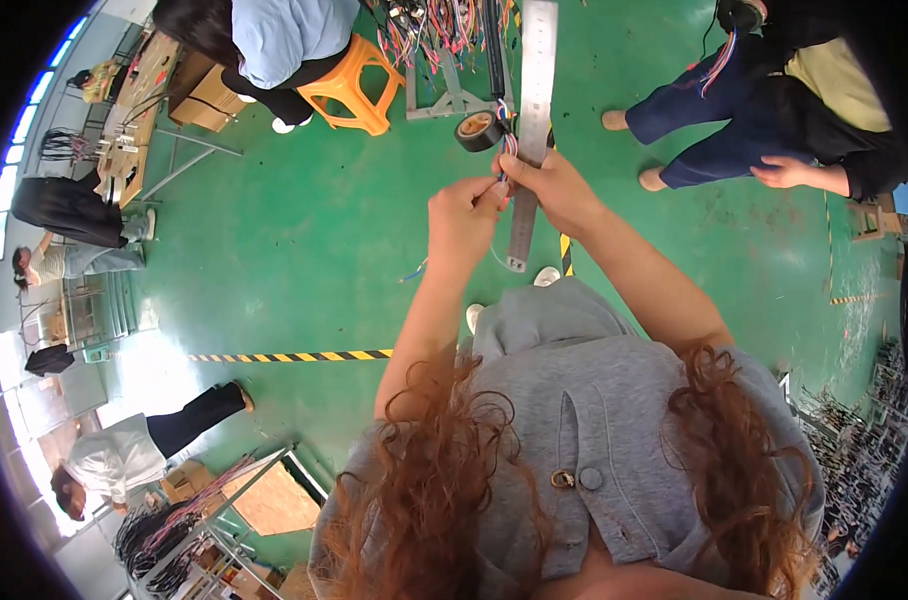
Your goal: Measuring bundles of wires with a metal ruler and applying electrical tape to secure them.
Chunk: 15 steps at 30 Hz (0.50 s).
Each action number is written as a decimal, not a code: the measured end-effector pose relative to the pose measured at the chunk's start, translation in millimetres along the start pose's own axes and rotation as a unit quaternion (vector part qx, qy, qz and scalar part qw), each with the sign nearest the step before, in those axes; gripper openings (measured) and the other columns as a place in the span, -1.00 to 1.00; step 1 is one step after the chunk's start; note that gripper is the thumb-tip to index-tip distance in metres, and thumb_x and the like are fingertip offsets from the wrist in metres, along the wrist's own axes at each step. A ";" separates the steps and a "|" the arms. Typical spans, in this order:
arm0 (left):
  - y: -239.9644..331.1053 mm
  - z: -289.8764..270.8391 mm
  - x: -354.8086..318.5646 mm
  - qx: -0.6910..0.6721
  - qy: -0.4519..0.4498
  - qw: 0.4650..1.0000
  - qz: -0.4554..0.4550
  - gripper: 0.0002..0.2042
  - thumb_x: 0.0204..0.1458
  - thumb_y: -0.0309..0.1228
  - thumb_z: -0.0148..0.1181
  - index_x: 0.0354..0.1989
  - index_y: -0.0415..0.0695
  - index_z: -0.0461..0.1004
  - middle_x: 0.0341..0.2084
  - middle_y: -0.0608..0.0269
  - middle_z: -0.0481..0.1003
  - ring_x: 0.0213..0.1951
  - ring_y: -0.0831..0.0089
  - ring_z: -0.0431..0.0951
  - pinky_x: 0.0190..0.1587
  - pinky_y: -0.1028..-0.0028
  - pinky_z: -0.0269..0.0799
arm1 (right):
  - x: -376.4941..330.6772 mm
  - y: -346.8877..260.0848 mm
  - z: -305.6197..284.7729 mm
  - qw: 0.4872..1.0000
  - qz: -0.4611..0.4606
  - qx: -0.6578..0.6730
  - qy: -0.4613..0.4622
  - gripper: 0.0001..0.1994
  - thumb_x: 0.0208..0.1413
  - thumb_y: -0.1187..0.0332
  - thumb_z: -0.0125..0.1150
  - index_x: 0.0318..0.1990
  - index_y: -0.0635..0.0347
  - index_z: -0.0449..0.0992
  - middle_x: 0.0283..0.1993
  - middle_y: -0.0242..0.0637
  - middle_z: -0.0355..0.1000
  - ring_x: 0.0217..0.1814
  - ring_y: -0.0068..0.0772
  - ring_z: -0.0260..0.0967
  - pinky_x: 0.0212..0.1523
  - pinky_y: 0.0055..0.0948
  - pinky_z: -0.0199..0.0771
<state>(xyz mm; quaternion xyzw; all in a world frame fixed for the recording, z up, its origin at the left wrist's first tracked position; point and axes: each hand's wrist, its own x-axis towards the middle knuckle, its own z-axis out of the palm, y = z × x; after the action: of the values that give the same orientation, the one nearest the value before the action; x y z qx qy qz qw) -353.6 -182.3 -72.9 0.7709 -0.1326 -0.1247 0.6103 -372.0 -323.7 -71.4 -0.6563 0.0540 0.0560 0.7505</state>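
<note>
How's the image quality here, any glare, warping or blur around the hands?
Head view: strong fisheye bending, the hazard-stripe line curves and corners go black; window glare washes the green floor at left; both hands, left hand and right hand, and the steel ruler look sharp.

That long ruler (pixel 533 120) is bare steel — brushed, a dull silvery sheen, smooth all over. The tape roll (pixel 479 131) beside it looks like black plastic tape, slightly glossy on the outside. The wires (pixel 505 125) at the right hand (pixel 549 185) have smooth coloured plastic insulation. The left hand (pixel 464 215) pinches something too thin to tell the material. The floor (pixel 314 220) is painted green, smooth with a soft shine and scuffs. The stool (pixel 359 85) is glossy orange plastic. The grey top (pixel 584 400) is matt knit cloth — soft, a bit fuzzy, with a metal-looking button (pixel 562 480).
</note>
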 end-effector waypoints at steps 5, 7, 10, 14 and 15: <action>14.2 -14.9 3.5 -0.057 -0.084 0.993 -0.052 -0.85 -0.01 -0.45 0.07 -0.45 -0.28 0.51 -0.69 0.33 0.38 -0.62 0.61 0.33 -0.53 0.62 0.25 | 8.4 -10.8 -11.2 0.988 0.002 0.149 -0.038 -0.81 0.06 0.27 0.09 -0.32 0.21 0.38 -0.47 -0.45 0.28 -0.44 -0.62 0.19 -0.41 -0.59 0.21; 12.7 -20.0 5.8 -0.084 -0.105 0.988 -0.077 -0.84 -0.01 -0.44 0.07 -0.46 -0.29 0.50 -0.69 0.33 0.38 -0.60 0.60 0.34 -0.51 0.62 0.26 | 9.6 -12.1 -13.5 0.990 0.012 0.135 -0.029 -0.82 0.03 0.30 0.13 -0.32 0.21 0.39 -0.45 -0.44 0.30 -0.44 -0.63 0.19 -0.42 -0.60 0.20; 3.5 -22.5 12.5 -0.118 -0.167 0.976 -0.076 -0.83 0.01 -0.42 0.05 -0.40 -0.30 0.48 -0.62 0.31 0.41 -0.54 0.58 0.36 -0.46 0.61 0.27 | 10.1 -16.6 -12.1 0.995 0.014 0.101 0.017 -0.82 -0.01 0.31 0.18 -0.34 0.22 0.41 -0.46 -0.42 0.33 -0.45 -0.63 0.19 -0.43 -0.62 0.21; 9.3 -6.2 23.0 -0.297 -0.172 0.935 -0.095 -0.79 0.09 -0.37 -0.06 -0.28 -0.28 0.40 -0.56 0.30 0.40 -0.49 0.58 0.34 -0.45 0.62 0.24 | 16.8 -12.8 -20.6 0.996 0.008 0.083 -0.015 -0.81 -0.06 0.30 0.23 -0.37 0.20 0.43 -0.48 -0.43 0.36 -0.50 -0.66 0.20 -0.46 -0.64 0.20; 13.6 -2.1 25.6 -0.399 -0.147 0.897 -0.121 -0.78 0.12 -0.35 -0.10 -0.28 -0.27 0.37 -0.58 0.33 0.37 -0.52 0.61 0.31 -0.47 0.63 0.20 | 17.2 -11.5 -23.0 0.995 0.021 0.075 -0.054 -0.81 -0.07 0.29 0.24 -0.37 0.19 0.44 -0.49 -0.45 0.37 -0.51 -0.67 0.21 -0.48 -0.64 0.20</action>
<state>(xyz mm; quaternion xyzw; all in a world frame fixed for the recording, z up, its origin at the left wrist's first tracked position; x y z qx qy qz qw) -329.6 -192.6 -59.9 0.4455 -0.0657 -0.3521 0.8205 -353.4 -347.8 -65.8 -0.5929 0.0308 0.1028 0.7981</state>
